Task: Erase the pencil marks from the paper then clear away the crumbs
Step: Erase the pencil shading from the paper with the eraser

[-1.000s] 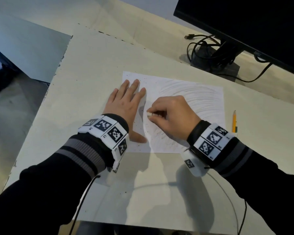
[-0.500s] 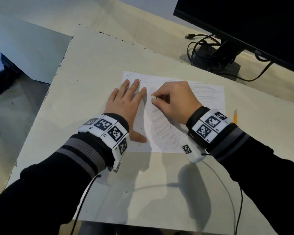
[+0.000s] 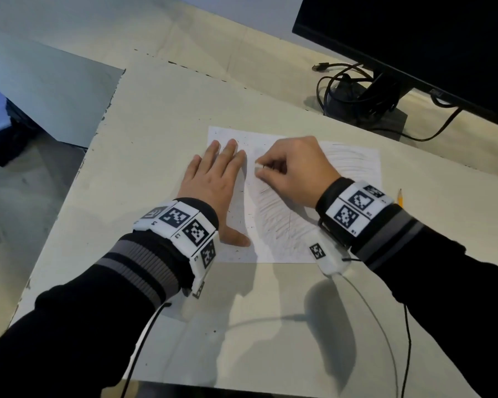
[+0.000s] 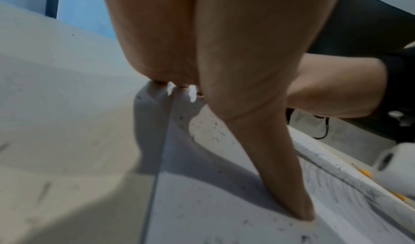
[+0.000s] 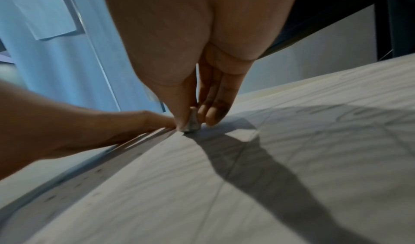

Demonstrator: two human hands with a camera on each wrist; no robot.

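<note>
White eraser, pinched in right hand

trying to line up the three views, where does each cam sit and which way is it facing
Head: above, looking down at the paper; both forearms and hands show.
Left wrist: under the left hand, looking along flat fingers.
Right wrist: under the right hand, looking at the pinched eraser.
Shared: all show paper; wrist views each catch the other hand.

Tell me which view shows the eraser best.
The right wrist view: the eraser sits close up, pinched in the right hand, its tip on the paper. The head view shows a small white bit. The left wrist view hides it.
</note>
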